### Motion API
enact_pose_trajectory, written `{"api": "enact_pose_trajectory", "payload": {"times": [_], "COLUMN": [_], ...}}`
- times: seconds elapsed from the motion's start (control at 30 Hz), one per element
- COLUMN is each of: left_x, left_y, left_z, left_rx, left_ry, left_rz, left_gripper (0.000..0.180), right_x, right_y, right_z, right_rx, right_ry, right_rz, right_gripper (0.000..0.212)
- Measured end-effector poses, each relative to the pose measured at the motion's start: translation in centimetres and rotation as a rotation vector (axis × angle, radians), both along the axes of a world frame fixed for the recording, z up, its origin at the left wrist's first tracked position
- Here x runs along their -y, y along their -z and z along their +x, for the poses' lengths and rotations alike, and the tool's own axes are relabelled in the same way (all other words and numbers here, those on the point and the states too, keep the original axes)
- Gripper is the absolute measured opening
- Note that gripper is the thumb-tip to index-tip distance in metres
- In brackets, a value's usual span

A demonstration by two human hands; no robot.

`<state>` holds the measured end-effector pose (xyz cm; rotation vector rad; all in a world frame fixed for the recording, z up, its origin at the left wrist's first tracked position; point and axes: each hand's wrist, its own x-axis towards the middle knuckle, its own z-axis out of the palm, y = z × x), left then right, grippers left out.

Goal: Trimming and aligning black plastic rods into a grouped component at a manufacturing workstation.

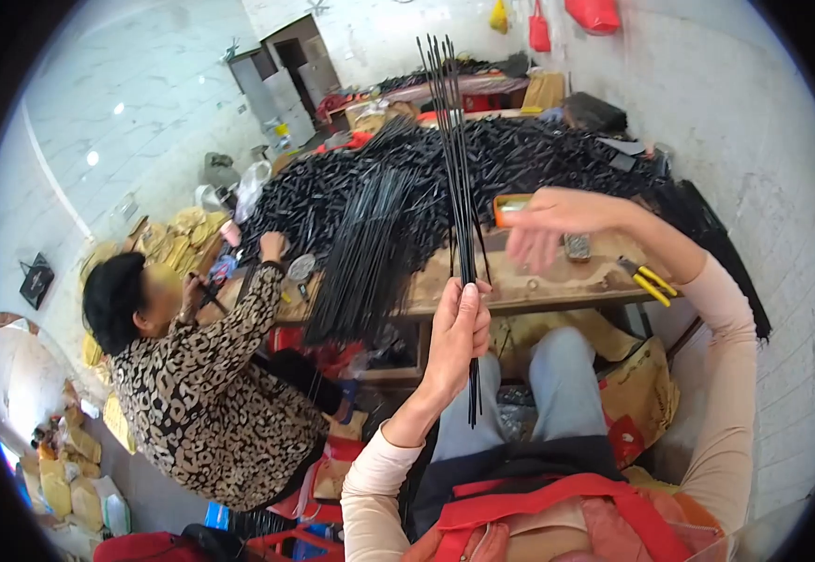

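Observation:
My left hand (460, 323) is closed around a bunch of long thin black rods (464, 234), held upright above the table's front edge. Their upper ends fan out slightly, and the lower ends stick out below my fist. To its right, my right hand (546, 229) hangs over the table beside a small orange box (510, 206). Its fingers are blurred, pointing down and apart, and I see nothing in them. A small grey block-like item (578, 247) lies just beyond those fingers. Yellow-handled pliers (651, 279) rest at the table's edge, near my right forearm.
A large heap of short black pieces (538, 164) covers the wooden table (529, 286). Left of my rods lies a thick bundle of black rods (360, 253) overhanging the edge. Another person (215, 384) sits at the left, one hand on the heap. More black rods (721, 248) lean at the right.

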<state>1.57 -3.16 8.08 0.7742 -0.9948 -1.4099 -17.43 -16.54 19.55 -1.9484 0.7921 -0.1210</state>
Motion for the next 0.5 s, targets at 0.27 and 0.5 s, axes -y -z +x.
{"api": "enact_pose_trajectory", "payload": {"times": [0.27,0.5], "left_x": [0.3,5.5], "left_y": [4.3,0.5], "left_z": [2.0,4.2], "left_rx": [0.013,-0.105], "left_ry": [0.311,0.390], "left_rz": [0.086,0.107], "left_gripper": [0.053,0.051], "right_x": [7.8,5.5], "right_y": [2.6,4.7], "right_z": [7.0,6.3], "right_rx": [1.031,0.846], "right_ry": [0.234,0.096], "right_rz": [0.402,0.430], "right_gripper": [0.039,0.035]}}
